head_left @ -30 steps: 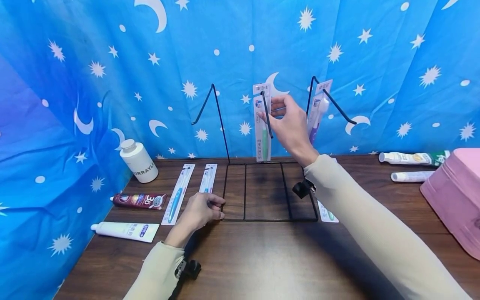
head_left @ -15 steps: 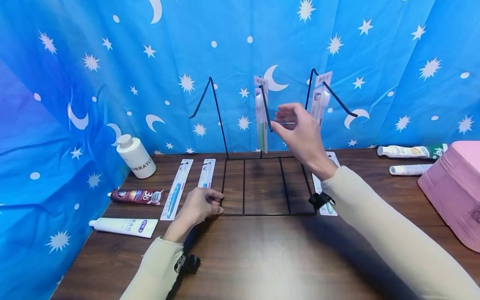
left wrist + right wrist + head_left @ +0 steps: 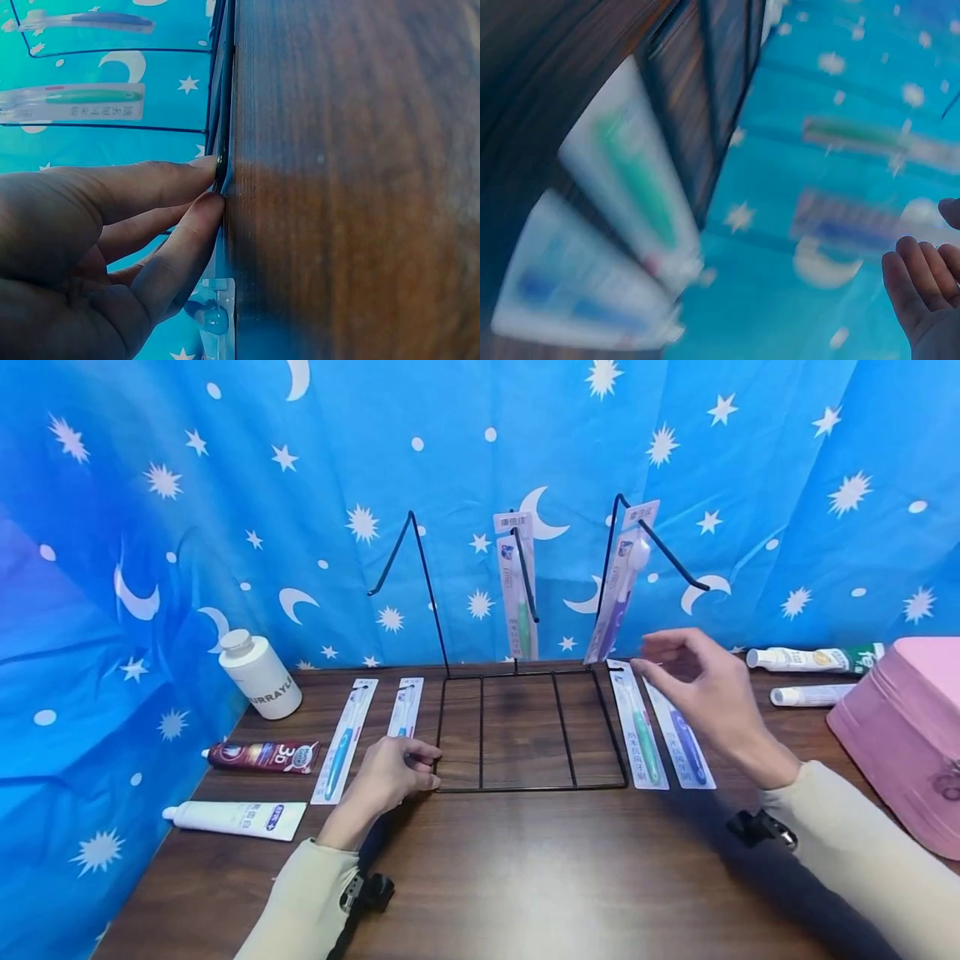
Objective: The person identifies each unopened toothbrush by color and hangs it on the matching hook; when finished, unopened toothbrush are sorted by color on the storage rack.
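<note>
A black wire display rack [image 3: 528,789] stands on the table, with three hooked uprights at its back. My left hand [image 3: 386,777] pinches the left front of its base; in the left wrist view thumb and finger [image 3: 199,225] meet at the wire. A packaged green toothbrush [image 3: 522,614] hangs on the middle hook and a packaged purple toothbrush [image 3: 617,610] on the right one. The left hook bears nothing. My right hand [image 3: 708,697], holding nothing, hovers over another purple toothbrush [image 3: 690,752], with a second green toothbrush [image 3: 643,739] lying beside it.
Two packaged blue toothbrushes [image 3: 341,752] lie left of the rack. Farther left are a white bottle [image 3: 261,677], a dark red toothpaste tube [image 3: 262,756] and a white tube [image 3: 236,818]. At right, two more tubes [image 3: 813,695] lie near a pink case [image 3: 900,735].
My right hand has let go of the hanging green toothbrush and moved right and down to the toothbrushes on the table. The green toothbrush has swivelled on its hook. My left hand stays on the rack.
</note>
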Demonstrator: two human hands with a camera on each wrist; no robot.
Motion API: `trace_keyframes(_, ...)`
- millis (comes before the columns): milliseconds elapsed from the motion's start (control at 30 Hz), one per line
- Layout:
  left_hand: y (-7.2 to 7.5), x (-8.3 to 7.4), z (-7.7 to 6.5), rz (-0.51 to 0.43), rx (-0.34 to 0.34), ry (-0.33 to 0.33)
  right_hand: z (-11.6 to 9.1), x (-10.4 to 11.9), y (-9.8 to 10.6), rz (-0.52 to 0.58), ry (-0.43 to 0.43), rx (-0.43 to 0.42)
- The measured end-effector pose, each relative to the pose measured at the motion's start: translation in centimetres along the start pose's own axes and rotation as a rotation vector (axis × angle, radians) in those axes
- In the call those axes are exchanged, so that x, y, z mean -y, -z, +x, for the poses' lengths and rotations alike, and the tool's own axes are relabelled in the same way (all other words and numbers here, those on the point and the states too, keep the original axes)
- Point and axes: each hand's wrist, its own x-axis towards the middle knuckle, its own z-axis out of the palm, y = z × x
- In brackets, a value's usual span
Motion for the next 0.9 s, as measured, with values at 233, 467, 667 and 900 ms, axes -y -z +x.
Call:
trace_keyframes(233,-0.1,0.0,-0.2,0.017,-0.007,0.016,0.1,-5.8,1.3,-0.024,-0.304,-0.013)
trace_keyframes(467,-0.3,0.0,0.0,0.030,-0.009,0.002,0.9,-9.7,1.2,-0.036,-0.482,0.147)
trace_keyframes(667,0.0,-0.3,0.1,0.022,-0.009,0.016,2.5,-11.6,0.4,-0.074,-0.578,0.318)
trace_keyframes(900,-0.3,0.0,-0.2,0.020,0.007,0.031,2.4,-12.3,-0.8,-0.211,-0.579,0.434)
